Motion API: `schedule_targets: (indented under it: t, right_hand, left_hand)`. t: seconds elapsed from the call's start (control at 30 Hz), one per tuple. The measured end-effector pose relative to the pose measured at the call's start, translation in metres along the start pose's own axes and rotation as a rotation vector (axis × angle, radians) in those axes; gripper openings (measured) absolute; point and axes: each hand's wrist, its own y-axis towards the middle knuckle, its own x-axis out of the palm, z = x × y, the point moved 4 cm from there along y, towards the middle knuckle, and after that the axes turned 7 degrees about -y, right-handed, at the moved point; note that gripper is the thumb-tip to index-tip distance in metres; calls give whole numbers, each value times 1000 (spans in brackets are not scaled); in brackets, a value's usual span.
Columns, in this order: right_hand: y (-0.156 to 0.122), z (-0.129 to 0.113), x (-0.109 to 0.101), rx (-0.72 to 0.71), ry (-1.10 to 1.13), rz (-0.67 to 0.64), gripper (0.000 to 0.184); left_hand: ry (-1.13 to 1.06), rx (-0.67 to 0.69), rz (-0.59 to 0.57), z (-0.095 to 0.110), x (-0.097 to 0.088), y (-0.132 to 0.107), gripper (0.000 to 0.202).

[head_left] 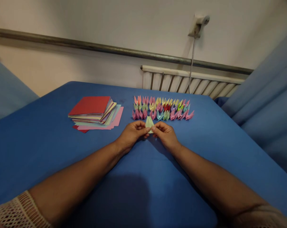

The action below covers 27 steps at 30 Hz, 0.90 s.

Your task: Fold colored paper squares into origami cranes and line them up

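As L hand [131, 133] & R hand [167, 134] pinch paper [149, 122], lt grn, tapered, creased

We take this for a plain room, perhaps in a home, though we cannot be sure: a metal pipe [110, 49] crosses the pale wall [98, 19] behind the far edge of the blue-covered table [50, 142], a white radiator [171, 71] stands behind that edge's right half, and above it a wall socket [194, 27] carries a plug [201, 23] with a cord [193, 52]; a blue curtain [5, 91] hangs past the left edge, a second blue curtain [269, 104] along the right edge, and folded paper figures [167, 107] and a paper stack [91, 106] toward the far edge suggest hobby craft
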Motion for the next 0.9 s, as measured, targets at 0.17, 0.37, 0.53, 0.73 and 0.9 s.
schedule_targets:
  t: [0.17,0.37,0.53,0.73,0.9]
  right_hand:
    - [-7,-4,8,64,246,-83,36]
    - [-8,-5,11,70,270,-90,33]
    - [-7,-5,13,70,267,-89,32]
    - [-3,-4,5,-22,120,30,27]
    - [-1,0,4,18,55,-83,25]
  left_hand:
    - [-254,-194,-110,-2,-4,1,28]
    - [-347,-242,-161,-5,-4,1,26]
    - [-380,-262,-178,-5,-2,0,28]
    - [-250,-192,-91,0,-3,1,29]
    - [44,48,36,5,-4,3,27]
